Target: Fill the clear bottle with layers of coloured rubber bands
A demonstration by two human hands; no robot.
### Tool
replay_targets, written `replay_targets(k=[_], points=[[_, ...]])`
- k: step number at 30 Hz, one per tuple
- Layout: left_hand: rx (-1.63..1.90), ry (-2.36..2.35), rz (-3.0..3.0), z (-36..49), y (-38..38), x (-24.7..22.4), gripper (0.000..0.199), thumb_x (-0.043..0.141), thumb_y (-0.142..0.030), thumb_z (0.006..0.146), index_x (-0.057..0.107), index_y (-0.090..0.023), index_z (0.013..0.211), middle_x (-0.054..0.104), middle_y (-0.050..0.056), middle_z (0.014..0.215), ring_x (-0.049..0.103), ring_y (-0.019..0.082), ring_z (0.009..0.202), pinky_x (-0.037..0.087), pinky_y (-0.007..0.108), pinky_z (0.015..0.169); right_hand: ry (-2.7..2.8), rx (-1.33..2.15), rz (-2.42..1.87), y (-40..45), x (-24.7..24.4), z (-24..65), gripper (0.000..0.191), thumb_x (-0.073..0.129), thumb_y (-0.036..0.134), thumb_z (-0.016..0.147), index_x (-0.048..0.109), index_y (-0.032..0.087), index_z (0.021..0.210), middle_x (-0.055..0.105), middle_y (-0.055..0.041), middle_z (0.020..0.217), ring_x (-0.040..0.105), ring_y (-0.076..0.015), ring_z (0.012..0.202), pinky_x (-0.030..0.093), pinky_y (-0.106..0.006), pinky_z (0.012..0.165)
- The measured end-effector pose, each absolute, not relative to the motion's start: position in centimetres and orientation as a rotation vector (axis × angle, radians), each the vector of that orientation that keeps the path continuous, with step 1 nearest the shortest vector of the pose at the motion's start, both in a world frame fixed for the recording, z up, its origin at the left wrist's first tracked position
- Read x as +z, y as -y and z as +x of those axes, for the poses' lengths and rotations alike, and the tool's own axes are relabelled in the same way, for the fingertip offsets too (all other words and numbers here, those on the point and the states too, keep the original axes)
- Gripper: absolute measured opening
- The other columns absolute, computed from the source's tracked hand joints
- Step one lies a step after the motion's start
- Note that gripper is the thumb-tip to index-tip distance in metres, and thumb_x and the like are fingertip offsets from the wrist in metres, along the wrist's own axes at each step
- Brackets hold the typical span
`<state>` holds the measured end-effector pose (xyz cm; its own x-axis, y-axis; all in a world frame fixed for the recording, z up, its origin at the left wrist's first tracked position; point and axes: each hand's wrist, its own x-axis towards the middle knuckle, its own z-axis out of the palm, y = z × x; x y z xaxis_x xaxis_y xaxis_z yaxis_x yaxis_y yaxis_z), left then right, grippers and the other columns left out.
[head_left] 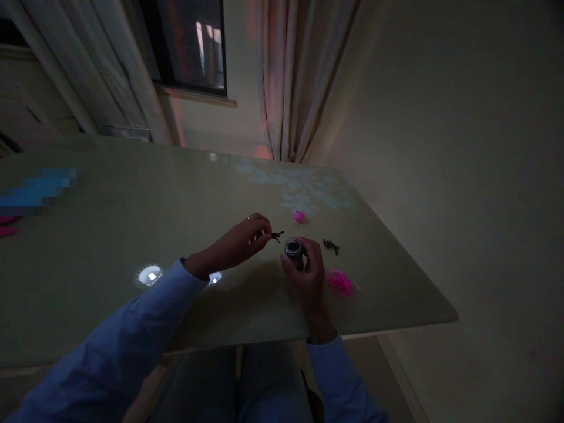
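Note:
My left hand (244, 241) pinches a small bunch of black strands (277, 236) between thumb and fingertips, just left of a jar's mouth. Wrapped round that small clear jar (294, 249) is my right hand (311, 273); the jar is upright, its top open, with dark contents inside. Right of the jar lies a loose black tangle of strands (332, 245). A pile of pink strands (340, 283) rests beside my right hand. Beyond the jar sits a small pink bundle (299, 217).
The pale table (396, 282) has its right edge near a wall. A round clear dish (148, 275) lies by my left forearm, with another shiny round item (214, 278) partly behind the sleeve. Blue (39, 189) and pink items (7, 231) lie far left.

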<state>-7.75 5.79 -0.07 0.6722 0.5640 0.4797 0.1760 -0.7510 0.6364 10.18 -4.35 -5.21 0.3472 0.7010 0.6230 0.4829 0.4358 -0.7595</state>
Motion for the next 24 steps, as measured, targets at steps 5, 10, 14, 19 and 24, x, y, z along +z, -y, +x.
replay_targets(k=[5,10,14,19,24], points=[[0.931,-0.586,2.52,-8.0,-5.2,0.2,0.012,0.05,-0.026,0.098,0.059,-0.018,0.098,0.061,0.011,0.12,0.059,0.012,0.078,0.051,0.027,0.073,1.356,0.061,-1.222,4.2,-5.0,9.8,0.034,0.072,0.017,0.083,0.065,0.025,0.115,0.06,-0.0072,0.107,0.061,-0.0222,0.102,0.054,-0.038,0.089],[0.862,-0.676,2.739,-8.0,-4.7,1.0,0.009,0.056,-0.021,0.094,0.063,-0.016,0.096,0.064,0.011,0.123,0.065,0.013,0.078,0.053,0.029,0.074,1.4,0.037,-1.263,4.3,-5.5,9.5,0.034,0.071,0.019,0.087,0.068,0.025,0.12,0.058,-0.0076,0.11,0.063,-0.0209,0.102,0.057,-0.036,0.087],[0.804,-0.702,2.851,-7.8,-4.1,1.7,0.01,0.058,-0.02,0.094,0.067,-0.015,0.095,0.066,0.013,0.125,0.07,0.019,0.088,0.055,0.034,0.079,1.417,0.007,-1.273,4.3,-5.9,9.5,0.036,0.07,0.021,0.088,0.068,0.027,0.123,0.058,-0.0076,0.111,0.064,-0.021,0.102,0.059,-0.037,0.087],[0.726,-0.691,2.891,-7.4,-3.4,2.1,0.013,0.06,-0.022,0.094,0.071,-0.015,0.093,0.067,0.013,0.129,0.073,0.021,0.09,0.056,0.035,0.081,1.471,-0.022,-1.28,4.2,-6.2,9.5,0.037,0.069,0.021,0.088,0.067,0.028,0.125,0.057,-0.0081,0.112,0.063,-0.0215,0.103,0.06,-0.037,0.087],[0.63,-0.691,2.807,-7.0,-3.3,2.2,0.012,0.064,-0.023,0.092,0.075,-0.016,0.093,0.066,0.013,0.133,0.074,0.022,0.091,0.057,0.036,0.084,1.509,-0.051,-1.252,4.2,-6.3,9.4,0.038,0.069,0.02,0.088,0.067,0.029,0.125,0.058,-0.0075,0.11,0.063,-0.0211,0.101,0.06,-0.036,0.085]])
